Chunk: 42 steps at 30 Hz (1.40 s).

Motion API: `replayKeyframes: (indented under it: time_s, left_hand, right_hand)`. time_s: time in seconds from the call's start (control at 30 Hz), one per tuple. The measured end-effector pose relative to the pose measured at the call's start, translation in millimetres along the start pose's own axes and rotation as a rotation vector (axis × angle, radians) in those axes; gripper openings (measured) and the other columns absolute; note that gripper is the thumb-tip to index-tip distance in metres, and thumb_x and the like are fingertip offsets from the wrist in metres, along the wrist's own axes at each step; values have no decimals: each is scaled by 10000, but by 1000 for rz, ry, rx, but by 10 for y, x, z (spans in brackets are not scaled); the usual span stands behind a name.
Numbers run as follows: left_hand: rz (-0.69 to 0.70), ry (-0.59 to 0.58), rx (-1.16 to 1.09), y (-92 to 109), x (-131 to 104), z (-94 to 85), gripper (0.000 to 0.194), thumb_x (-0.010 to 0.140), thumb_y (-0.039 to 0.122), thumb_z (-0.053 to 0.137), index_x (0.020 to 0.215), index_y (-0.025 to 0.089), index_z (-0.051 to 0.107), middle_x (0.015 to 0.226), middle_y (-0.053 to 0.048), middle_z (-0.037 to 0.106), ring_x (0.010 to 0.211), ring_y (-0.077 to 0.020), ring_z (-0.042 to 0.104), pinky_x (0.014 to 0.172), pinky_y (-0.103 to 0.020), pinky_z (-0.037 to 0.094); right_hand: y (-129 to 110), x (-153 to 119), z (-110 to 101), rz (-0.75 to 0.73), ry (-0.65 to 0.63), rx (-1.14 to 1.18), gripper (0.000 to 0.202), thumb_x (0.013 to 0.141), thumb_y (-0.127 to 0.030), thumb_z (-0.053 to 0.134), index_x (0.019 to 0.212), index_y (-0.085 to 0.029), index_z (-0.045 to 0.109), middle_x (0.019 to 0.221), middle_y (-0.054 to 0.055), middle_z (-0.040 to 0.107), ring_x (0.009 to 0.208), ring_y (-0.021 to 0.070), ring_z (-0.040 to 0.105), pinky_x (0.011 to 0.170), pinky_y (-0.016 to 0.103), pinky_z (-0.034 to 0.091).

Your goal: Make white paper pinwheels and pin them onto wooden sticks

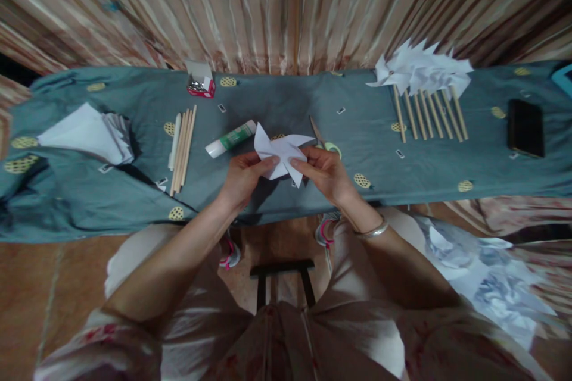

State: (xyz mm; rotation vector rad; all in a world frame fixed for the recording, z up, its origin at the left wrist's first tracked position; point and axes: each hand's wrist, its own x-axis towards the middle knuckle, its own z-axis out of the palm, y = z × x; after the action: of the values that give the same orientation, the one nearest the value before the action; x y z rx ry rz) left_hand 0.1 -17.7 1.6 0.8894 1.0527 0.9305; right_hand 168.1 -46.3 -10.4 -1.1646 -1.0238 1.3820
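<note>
Head view shows both hands, left [243, 178] and right [325, 174], pinching a white paper pinwheel [282, 156] above the counter [277, 202].

One view — worn on the head, facing forward and down at the nearby hands [243, 181].

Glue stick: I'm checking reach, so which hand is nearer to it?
Left: the left hand is close in front of the glue stick; the right hand is farther right, past the paper pinwheel.

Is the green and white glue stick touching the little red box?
Apart. The head view shows a strip of green cloth between the glue stick and the red box.
</note>
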Motion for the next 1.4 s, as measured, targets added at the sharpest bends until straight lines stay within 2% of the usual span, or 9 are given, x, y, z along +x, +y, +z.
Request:
replayKeyframes:
  time_s: [0.17, 0.33, 0.57, 0.8, 1.0, 1.13, 1.27, 1.4]
  left_hand:
    - [78, -37, 128, 75, 1, -29, 219, 581, 323, 877, 740, 201, 789, 809, -40, 782, 753, -192, 685, 779, -326, 558]
    - [46, -36, 172, 87, 23, -66, 231, 560, 339, 887, 707, 199, 778, 788, -48, 778, 765, -211, 693, 745, -332, 559]
    - [11, -26, 142, 94, 6, -44, 224, 562, 320, 877, 702, 182, 770, 768, -48, 771, 730, -187, 684, 738, -316, 543]
    - [23, -2, 130, 58, 2, -47, 208, 566, 327, 865, 666, 180, 757, 724, -44, 759, 681, -177, 664, 702, -302, 531]
    - [33, 3, 134, 39, 2, -26, 258, 568, 373, 874, 698, 181, 761, 772, -54, 770, 718, -187, 672, 700, -303, 536]
    - [-16, -31, 152, 76, 19, -36, 284, 564, 415, 873, 685, 182, 765, 753, -57, 767, 695, -185, 669, 671, -294, 529]
    - [-52, -77, 155, 95, 27, -59, 236, 535, 328, 887, 696, 197, 774, 764, -52, 770, 721, -201, 681, 697, -313, 538]
    - [-35, -34, 166, 82, 17, -61, 175, 560, 266, 859, 701, 203, 777, 787, -53, 777, 745, -208, 683, 718, -326, 540]
  right_hand:
    - [44, 8, -24, 8, -8, -7, 341, 674, -475, 818, 797, -176, 711, 703, -10, 680, 626, 113, 571, 588, 254, 465]
    - [31, -14, -28, 41, -48, -80, 326, 687, -463, 799, 814, -173, 723, 677, -12, 673, 578, 107, 545, 542, 245, 450]
    - [-8, -20, -22, 41, -79, -134, 282, 711, -402, 757, 827, -147, 722, 706, 5, 665, 597, 107, 531, 519, 233, 423]
    - [-48, -38, -14, 25, -121, -218, 240, 741, -401, 718, 748, -167, 663, 626, -28, 577, 561, 99, 491, 488, 224, 377]
    - [-35, -31, -6, 19, -102, -221, 242, 744, -405, 694, 731, -168, 646, 613, -30, 569, 554, 99, 500, 488, 224, 374]
    - [-42, -18, -29, 24, -81, -215, 246, 743, -406, 697, 726, -168, 636, 615, -36, 560, 557, 92, 497, 495, 221, 379]
    - [-42, -18, -44, 4, -71, -207, 253, 732, -403, 719, 701, -168, 632, 629, -34, 559, 564, 87, 488, 496, 219, 382]
    - [-35, -30, -26, 13, -59, -191, 303, 723, -458, 750, 728, -171, 654, 637, -26, 597, 565, 94, 509, 492, 222, 399]
